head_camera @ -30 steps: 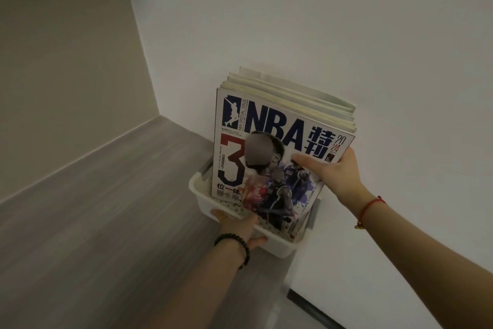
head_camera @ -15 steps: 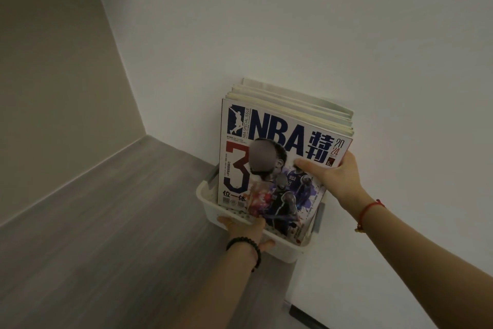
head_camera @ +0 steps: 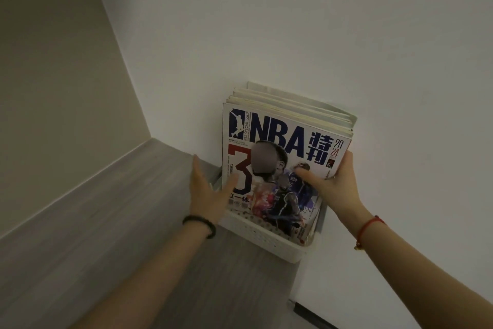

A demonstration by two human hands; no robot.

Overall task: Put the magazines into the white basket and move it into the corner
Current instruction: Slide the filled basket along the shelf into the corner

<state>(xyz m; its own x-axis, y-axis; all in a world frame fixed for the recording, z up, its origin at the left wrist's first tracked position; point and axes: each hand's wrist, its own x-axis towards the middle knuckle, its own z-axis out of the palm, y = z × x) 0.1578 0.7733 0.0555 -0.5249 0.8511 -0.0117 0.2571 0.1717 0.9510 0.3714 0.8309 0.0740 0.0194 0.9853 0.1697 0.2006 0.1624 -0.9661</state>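
Grey wood-grain surface (head_camera: 106, 222) is running between a beige wall (head_camera: 53, 61) and a white wall (head_camera: 293, 35), all three meeting at the corner (head_camera: 152, 139).

Head view, the only one: the white basket (head_camera: 266, 238) is sitting on the surface close along the white wall, near the corner but not in it, with bare surface showing between. The magazines (head_camera: 280, 126) are standing upright in the basket as one thick stack, with the NBA cover (head_camera: 277, 139) facing the camera and the tops sticking well above the rim.

The right hand (head_camera: 338, 184) is gripping the stack at its right edge, thumb lying across the cover and fingers wrapping behind. The left hand (head_camera: 205, 195) is spread flat beside the basket's left end, fingers straight, holding nothing. Its thumb is overlapping the cover's lower left; I cannot tell if it is touching. A black bead bracelet (head_camera: 200, 222) is sitting on the left wrist and a red string bracelet (head_camera: 368, 227) on the right.

Handling, as a judgement: the stack is looking heavy and top-heavy for such a shallow basket. The glossy covers are probably slippery and single issues floppy. The perforated plastic basket is likely light and flexing. Best to be holding low on the basket wall or rim for the slide, while steadying the stack's side edge.
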